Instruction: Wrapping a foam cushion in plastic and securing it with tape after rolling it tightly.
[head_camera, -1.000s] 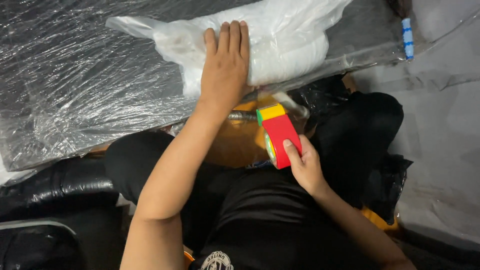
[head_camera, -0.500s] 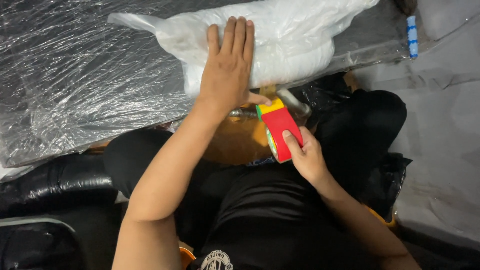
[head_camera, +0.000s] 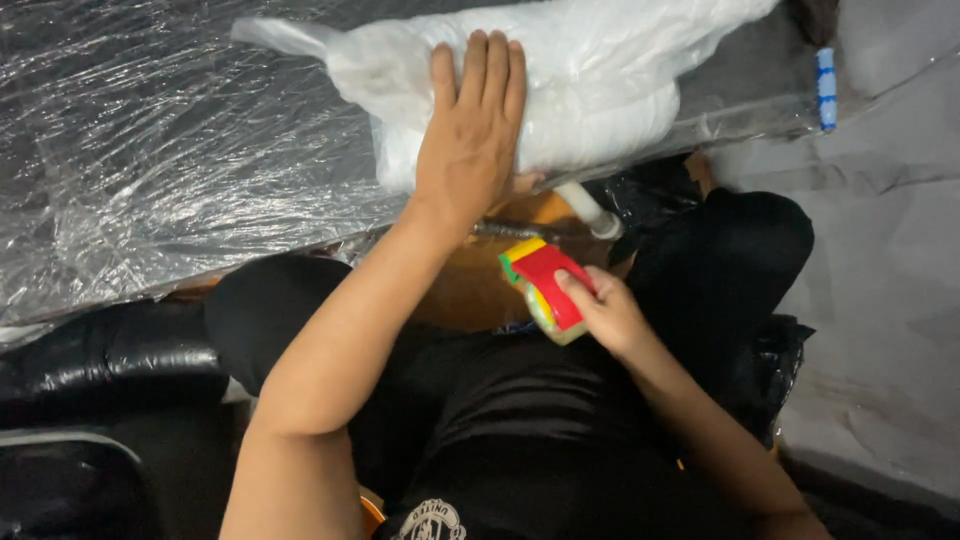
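Note:
My left hand (head_camera: 470, 130) lies flat, fingers together, on a white bundle wrapped in clear plastic (head_camera: 600, 70) at the near edge of a dark surface. My right hand (head_camera: 605, 315) grips a red tape dispenser (head_camera: 545, 285) with a yellow and green end, held over my lap just below the surface's edge. A white tube (head_camera: 590, 212) sticks out from under the bundle, above the dispenser.
Crinkled clear plastic film (head_camera: 150, 170) covers the dark surface to the left. A blue-striped strip (head_camera: 826, 90) lies at the far right of the film. Black cushions (head_camera: 100, 350) sit at lower left. Grey floor (head_camera: 880, 300) spreads to the right of my black-clad knees.
My right hand has lowered the dispenser slightly and tilted it more to the left. My left hand has stayed pressed on the bundle.

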